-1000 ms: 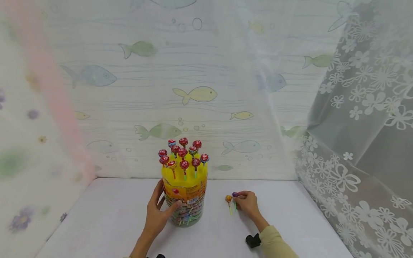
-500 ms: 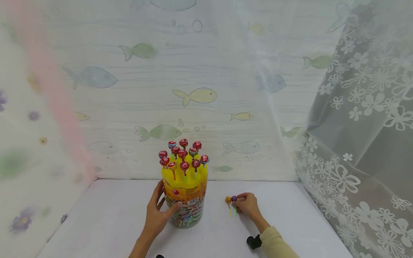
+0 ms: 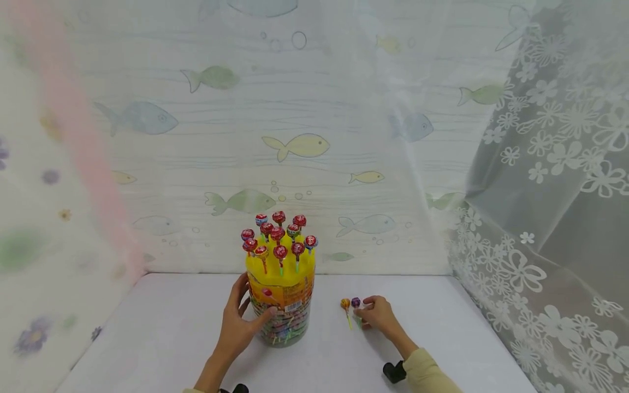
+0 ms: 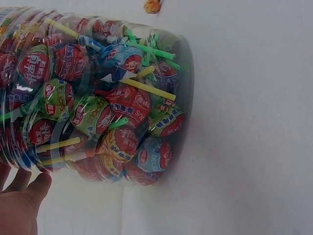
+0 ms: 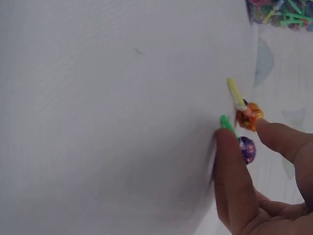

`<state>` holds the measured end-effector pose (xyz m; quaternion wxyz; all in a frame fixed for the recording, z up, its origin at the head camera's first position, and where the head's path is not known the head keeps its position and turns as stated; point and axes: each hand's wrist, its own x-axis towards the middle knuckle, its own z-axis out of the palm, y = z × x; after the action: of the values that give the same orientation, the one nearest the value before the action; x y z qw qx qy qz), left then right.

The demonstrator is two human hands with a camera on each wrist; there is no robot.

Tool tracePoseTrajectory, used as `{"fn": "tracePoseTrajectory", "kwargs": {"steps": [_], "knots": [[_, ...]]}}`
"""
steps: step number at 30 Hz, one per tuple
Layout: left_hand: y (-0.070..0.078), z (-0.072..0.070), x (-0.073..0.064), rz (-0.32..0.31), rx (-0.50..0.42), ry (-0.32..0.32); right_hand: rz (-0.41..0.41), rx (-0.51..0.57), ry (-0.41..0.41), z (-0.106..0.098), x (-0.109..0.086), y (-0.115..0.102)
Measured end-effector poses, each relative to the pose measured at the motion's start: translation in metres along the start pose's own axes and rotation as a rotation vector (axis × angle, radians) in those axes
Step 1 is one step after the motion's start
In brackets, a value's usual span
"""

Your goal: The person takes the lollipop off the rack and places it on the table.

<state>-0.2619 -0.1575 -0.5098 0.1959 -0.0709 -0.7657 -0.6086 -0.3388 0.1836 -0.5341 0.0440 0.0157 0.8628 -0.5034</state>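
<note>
Head view: 1 clear jar (image 3: 285, 328), upright on the white tabletop (image 3: 157, 338), held by your left hand (image 3: 238, 325), fingers wrapped round its side, thumb across the front. Fitted on top, 1 yellow tiered stand (image 3: 275, 278) bearing 12 visible lollipops (image 3: 280, 252), heads up, mostly red-wrapped. Inside the jar, per the left wrist view, many wrapped candies (image 4: 132, 103) with yellow and green sticks. Right of the jar, lying loose: 1 orange lollipop (image 3: 345, 302), yellow stick, and just beside it 1 purple lollipop (image 3: 356, 302), green stick. Your right hand (image 3: 380, 316) is at the purple lollipop, fingers parted, gripping nothing; 1 fingertip overlaps the green stick in the right wrist view, contact impossible to tell. By your right sleeve (image 3: 427, 371), 1 black object (image 3: 395, 372). Behind, 1 fish-printed curtain (image 3: 314, 82); at right, 1 white-flowered sheer (image 3: 565, 229).
</note>
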Motion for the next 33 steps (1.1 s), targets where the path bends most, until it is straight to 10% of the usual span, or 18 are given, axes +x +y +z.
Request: {"fn": "tracePoseTrajectory", "kwargs": {"steps": [12,24,33], "knots": [[-0.004,0.004,0.001,0.02,-0.004,0.015,-0.007,-0.094,-0.08,-0.013,-0.026,-0.015],[-0.008,0.005,0.001,0.035,-0.022,0.015,-0.191,-0.065,-0.19,-0.016,-0.045,-0.041],[-0.008,0.007,0.0,0.011,-0.033,0.018,-0.361,-0.031,-0.087,0.002,-0.05,-0.074]]}}
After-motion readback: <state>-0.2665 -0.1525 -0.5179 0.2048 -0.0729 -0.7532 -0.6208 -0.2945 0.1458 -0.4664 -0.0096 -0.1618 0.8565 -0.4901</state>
